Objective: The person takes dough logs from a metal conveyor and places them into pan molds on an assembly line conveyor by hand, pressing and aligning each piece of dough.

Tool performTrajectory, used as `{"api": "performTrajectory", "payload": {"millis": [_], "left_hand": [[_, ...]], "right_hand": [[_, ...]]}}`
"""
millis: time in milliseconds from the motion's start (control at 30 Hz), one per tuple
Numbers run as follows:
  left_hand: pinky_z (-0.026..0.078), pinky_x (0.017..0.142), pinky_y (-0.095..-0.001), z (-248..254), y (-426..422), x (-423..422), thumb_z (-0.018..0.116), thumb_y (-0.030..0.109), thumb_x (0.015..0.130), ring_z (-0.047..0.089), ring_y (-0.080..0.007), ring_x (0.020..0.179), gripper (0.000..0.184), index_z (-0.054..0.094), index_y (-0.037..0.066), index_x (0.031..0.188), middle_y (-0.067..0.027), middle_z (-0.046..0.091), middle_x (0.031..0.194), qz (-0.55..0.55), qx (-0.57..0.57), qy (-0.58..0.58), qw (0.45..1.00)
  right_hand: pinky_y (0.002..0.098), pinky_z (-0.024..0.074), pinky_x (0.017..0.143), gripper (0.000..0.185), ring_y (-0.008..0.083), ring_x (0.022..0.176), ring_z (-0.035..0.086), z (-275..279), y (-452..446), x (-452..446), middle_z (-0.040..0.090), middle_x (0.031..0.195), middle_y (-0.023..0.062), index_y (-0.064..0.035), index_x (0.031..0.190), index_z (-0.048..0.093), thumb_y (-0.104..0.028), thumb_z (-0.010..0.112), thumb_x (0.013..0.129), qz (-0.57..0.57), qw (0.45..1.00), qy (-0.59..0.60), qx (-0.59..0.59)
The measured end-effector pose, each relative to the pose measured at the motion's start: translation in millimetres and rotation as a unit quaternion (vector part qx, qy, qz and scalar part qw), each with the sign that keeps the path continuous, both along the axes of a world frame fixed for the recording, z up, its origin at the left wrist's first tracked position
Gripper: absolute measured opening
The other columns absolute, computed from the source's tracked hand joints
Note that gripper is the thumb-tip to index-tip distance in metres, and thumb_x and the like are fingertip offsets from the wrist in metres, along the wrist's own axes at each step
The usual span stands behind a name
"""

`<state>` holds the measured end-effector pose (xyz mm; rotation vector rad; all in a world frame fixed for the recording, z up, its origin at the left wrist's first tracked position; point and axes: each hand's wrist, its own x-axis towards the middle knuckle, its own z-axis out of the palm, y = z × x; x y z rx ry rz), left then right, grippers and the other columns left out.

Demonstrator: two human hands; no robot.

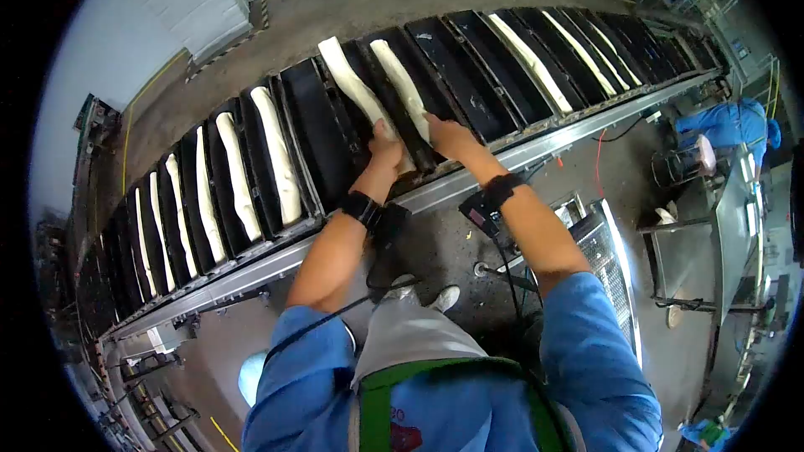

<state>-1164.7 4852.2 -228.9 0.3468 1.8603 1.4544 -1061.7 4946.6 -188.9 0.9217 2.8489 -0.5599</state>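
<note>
Long pale dough strips lie in black baking pans on a conveyor. My left hand [385, 152] grips the near end of one dough strip [352, 88], which slants across its pan. Just to the right, my right hand [454, 141] is on the near part of another dough strip [400, 75], its thumb against the dough and its other fingers partly hidden. Both strips run away from me toward the far side of the pans. A black pan [318, 134] left of my hands and another black pan [456, 75] to their right show bare bottoms.
More dough strips lie in pans to the left [276, 159] and right [532, 63]. A metal rail [536, 134] edges the conveyor on my side. A perforated metal stand [611, 276] is near my right arm. A person in blue [729, 125] is at the right, beside a metal table [699, 259].
</note>
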Motion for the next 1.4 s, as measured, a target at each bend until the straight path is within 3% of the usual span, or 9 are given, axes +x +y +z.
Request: {"api": "performTrajectory", "payload": {"millis": [300, 367, 500, 733, 1100, 1167, 1233, 1267, 1400], "left_hand": [[0.039, 0.077, -0.0277, -12, -19, 0, 0.036, -0.003, 0.07, 0.046, -0.0238, 0.093, 0.058, 0.018, 0.003, 0.125, -0.0146, 0.039, 0.114, -0.025, -0.042, 0.132, 0.99], [0.033, 0.084, -0.0319, 13, -37, 5, 0.042, 0.004, 0.071, 0.031, -0.0294, 0.109, 0.06, 0.019, 0.012, 0.126, -0.0237, 0.016, 0.125, -0.103, 0.02, -0.078, 0.991], [0.023, 0.091, -0.0312, 7, -23, 20, 0.034, 0.0, 0.072, 0.025, -0.0309, 0.111, 0.054, 0.022, 0.009, 0.124, -0.0226, 0.021, 0.121, 0.002, -0.125, 0.117, 0.985], [0.038, 0.077, -0.0429, 9, 2, 32, 0.039, 0.006, 0.072, 0.041, -0.0407, 0.089, 0.04, 0.027, 0.01, 0.11, -0.0202, 0.028, 0.104, 0.031, -0.225, 0.265, 0.937], [0.037, 0.08, -0.0405, 35, -27, 60, 0.044, 0.014, 0.074, 0.038, -0.0398, 0.102, 0.056, 0.018, 0.006, 0.123, -0.0271, 0.031, 0.114, -0.139, -0.313, 0.383, 0.858], [0.037, 0.079, -0.0393, 38, -39, 56, 0.046, 0.015, 0.073, 0.039, -0.0381, 0.099, 0.049, 0.028, 0.005, 0.119, -0.0263, 0.036, 0.11, -0.177, -0.273, 0.397, 0.858], [0.035, 0.08, -0.0396, 7, -44, 45, 0.046, 0.015, 0.074, 0.039, -0.0359, 0.097, 0.041, 0.038, 0.003, 0.112, -0.0238, 0.037, 0.11, -0.264, -0.271, 0.635, 0.674], [0.032, 0.08, -0.0416, 13, -46, 56, 0.044, 0.016, 0.075, 0.037, -0.0342, 0.098, 0.033, 0.044, 0.0, 0.104, -0.0214, 0.036, 0.112, -0.153, -0.186, 0.592, 0.769], [0.029, 0.085, -0.0419, 18, -45, 61, 0.043, 0.014, 0.076, 0.032, -0.0293, 0.107, 0.027, 0.044, -0.002, 0.098, -0.0136, 0.036, 0.116, -0.128, -0.139, 0.601, 0.777]], "right_hand": [[0.041, 0.0391, 0.074, 0.036, 0.033, 0.089, 0.045, -16, 1, 39, 0.046, 0.096, 0.0171, -0.008, 0.103, 0.047, -0.003, 0.049, 0.067, 0.127, 0.945, 0.286, 0.09], [0.0383, 0.0367, 0.079, 0.031, 0.0312, 0.092, 0.044, 14, -10, 105, 0.047, 0.098, 0.0152, -0.0057, 0.095, 0.053, -0.007, 0.056, 0.064, 0.104, 0.924, 0.353, 0.103], [0.0374, 0.0331, 0.085, 0.048, 0.0323, 0.101, 0.04, -2, 2, 281, 0.042, 0.11, 0.0158, -0.0074, 0.107, 0.045, -0.006, 0.061, 0.061, -0.05, 0.977, 0.188, 0.083], [0.0445, 0.0305, 0.086, 0.068, 0.0354, 0.105, 0.037, -115, -62, 600, 0.038, 0.114, 0.0203, -0.0087, 0.119, 0.032, -0.027, 0.065, 0.063, -0.318, 0.947, -0.037, -0.022], [0.043, 0.0392, 0.073, 0.056, 0.0354, 0.089, 0.047, -83, -35, 528, 0.051, 0.097, 0.0139, -0.01, 0.109, 0.04, -0.016, 0.063, 0.059, -0.279, 0.941, -0.164, 0.094], [0.039, 0.0423, 0.063, 0.043, 0.0358, 0.077, 0.051, -74, -15, 533, 0.054, 0.083, 0.0198, -0.0019, 0.097, 0.046, -0.011, 0.062, 0.058, -0.302, 0.946, 0.049, 0.104], [0.034, 0.0416, 0.066, 0.038, 0.0276, 0.074, 0.053, -19, -1, 528, 0.055, 0.079, 0.0168, 0.0018, 0.093, 0.047, -0.004, 0.061, 0.058, -0.379, 0.912, 0.153, -0.026], [0.0311, 0.0407, 0.068, 0.035, 0.0206, 0.075, 0.051, 33, -12, 503, 0.054, 0.081, 0.0129, 0.002, 0.093, 0.047, -0.002, 0.059, 0.06, -0.378, 0.895, 0.238, -0.005], [0.027, 0.0369, 0.074, 0.041, 0.0154, 0.082, 0.048, 124, 9, 488, 0.051, 0.091, 0.006, 0.0012, 0.101, 0.045, -0.02, 0.059, 0.068, -0.401, 0.814, 0.42, 0.024]]}}
